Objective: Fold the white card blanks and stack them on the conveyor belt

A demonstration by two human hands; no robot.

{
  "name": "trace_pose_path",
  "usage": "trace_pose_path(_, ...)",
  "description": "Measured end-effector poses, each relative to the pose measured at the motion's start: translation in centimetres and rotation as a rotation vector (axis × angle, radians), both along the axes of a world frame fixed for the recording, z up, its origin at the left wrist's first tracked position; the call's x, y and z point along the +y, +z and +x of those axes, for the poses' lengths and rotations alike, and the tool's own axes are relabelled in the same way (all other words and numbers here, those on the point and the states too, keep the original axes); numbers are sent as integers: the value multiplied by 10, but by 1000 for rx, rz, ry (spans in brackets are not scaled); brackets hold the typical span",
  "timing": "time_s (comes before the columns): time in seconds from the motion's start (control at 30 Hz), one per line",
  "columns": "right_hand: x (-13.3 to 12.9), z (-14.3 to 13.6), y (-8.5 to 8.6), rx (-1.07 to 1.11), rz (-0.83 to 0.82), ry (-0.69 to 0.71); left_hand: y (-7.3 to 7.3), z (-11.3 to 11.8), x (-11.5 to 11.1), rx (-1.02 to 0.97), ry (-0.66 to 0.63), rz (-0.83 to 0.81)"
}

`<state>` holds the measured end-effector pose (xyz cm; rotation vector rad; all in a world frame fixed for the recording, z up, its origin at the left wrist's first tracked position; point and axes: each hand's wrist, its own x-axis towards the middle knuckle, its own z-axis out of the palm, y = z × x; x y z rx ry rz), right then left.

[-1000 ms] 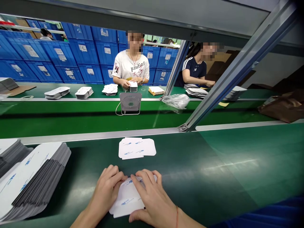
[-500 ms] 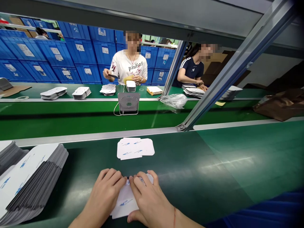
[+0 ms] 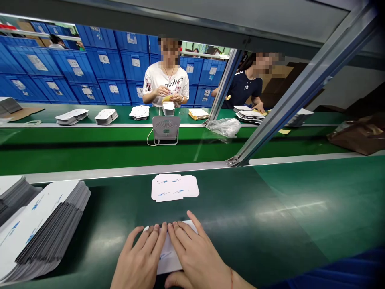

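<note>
A white sheet with blue print point(image 3: 171, 261) lies on the green tabletop close in front of me, partly covered by both hands. My left hand point(image 3: 140, 253) rests on its left part, fingers stretched and laid flat. On the right part lies my right hand point(image 3: 192, 253), its fingers straight, the little finger spread away and the thumb low near the sheet's bottom edge. The fingertips of the two hands almost meet near the top edge. Just beyond them are a few overlapping white sheets with rounded corners point(image 3: 175, 188), bearing similar blue print.
Tall stacks of dark-edged white sheets point(image 3: 57, 224) stand at the left. A metal rail point(image 3: 126, 170) divides my table from a green belt with a small fan point(image 3: 166, 130). A slanted metal post point(image 3: 288, 96) rises at the right. Two people work across, before blue bins point(image 3: 108, 70).
My left hand has slid over the sheet and flattened, its fingers now beside the right hand's. My right hand has shifted slightly right. The view has moved a little.
</note>
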<state>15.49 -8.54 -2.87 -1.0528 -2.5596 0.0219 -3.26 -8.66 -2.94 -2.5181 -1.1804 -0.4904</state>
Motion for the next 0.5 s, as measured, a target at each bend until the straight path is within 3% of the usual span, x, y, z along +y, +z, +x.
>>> trace_pose_path(0.17, 0, 0, -1, -32, 196, 33, 1, 4, -2, -3, 21, -4)
trace_pose_path(0.5, 4, -18, 6, -247, 208, 119, 5, 16, 2, 83, 59, 0)
